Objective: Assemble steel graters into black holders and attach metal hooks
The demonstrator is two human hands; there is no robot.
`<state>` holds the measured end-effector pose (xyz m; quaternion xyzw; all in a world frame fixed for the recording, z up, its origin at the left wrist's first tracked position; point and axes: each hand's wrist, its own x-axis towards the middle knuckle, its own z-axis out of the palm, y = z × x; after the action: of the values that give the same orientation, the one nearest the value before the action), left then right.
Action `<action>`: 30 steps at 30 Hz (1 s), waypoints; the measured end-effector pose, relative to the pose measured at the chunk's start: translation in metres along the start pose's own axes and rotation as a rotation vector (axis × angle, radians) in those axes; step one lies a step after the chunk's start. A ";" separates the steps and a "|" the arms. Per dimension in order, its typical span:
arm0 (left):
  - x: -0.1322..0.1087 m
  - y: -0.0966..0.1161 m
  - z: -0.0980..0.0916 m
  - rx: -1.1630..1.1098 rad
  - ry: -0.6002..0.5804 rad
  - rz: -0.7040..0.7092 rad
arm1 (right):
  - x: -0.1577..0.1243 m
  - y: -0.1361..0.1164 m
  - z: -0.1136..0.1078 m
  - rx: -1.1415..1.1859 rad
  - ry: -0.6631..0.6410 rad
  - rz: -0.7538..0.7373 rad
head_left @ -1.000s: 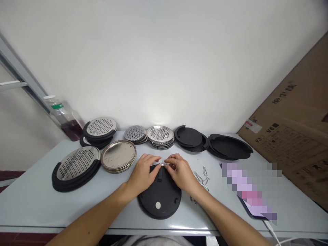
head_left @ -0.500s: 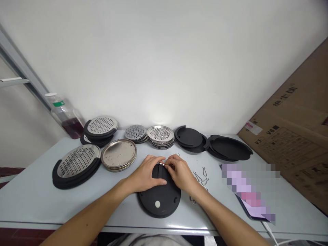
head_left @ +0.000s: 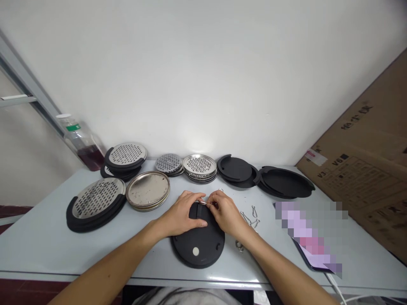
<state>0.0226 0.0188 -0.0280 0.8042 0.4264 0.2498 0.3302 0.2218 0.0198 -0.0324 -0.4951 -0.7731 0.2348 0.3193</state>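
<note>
A black round disc [head_left: 205, 243] with a pale round spot and small raised tabs lies at the table's front. My left hand [head_left: 182, 215] grips the disc's far left side, its thumb flat on the face and its fingers curled at the far edge. At that far edge my right hand [head_left: 226, 214] pinches a small shiny metal clip [head_left: 202, 203], partly hidden by the fingers. Loose wire clips [head_left: 253, 212] lie to the right of my right hand. Close to my right forearm are small metal rings [head_left: 239, 245].
Grater discs in black holders [head_left: 98, 203] stand at left, beside stacked metal lids [head_left: 149, 190]. Grater plates [head_left: 199, 165] and black discs [head_left: 237, 169] line the wall. A bottle of dark liquid [head_left: 89, 154], a phone [head_left: 310, 254] and a cardboard box [head_left: 365, 169] flank them.
Both hands stay at the disc's far edge, with only slight finger movement around the metal clip. The whole view has shifted slightly.
</note>
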 end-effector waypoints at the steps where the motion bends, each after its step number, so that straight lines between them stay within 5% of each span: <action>1: 0.000 0.000 0.000 0.001 0.000 0.001 | 0.000 0.000 0.000 0.001 0.002 0.000; 16: 0.000 0.011 -0.009 0.219 0.011 0.196 | 0.001 -0.002 -0.003 0.077 0.089 0.032; 22: -0.003 0.013 -0.010 0.390 0.028 0.258 | 0.000 -0.001 -0.010 0.031 0.012 0.020; 30: -0.002 0.011 -0.012 0.302 0.059 0.251 | 0.002 -0.001 -0.012 0.254 0.052 0.152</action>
<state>0.0191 0.0159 -0.0118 0.8838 0.3649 0.2456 0.1593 0.2292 0.0214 -0.0231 -0.5138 -0.6888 0.3417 0.3805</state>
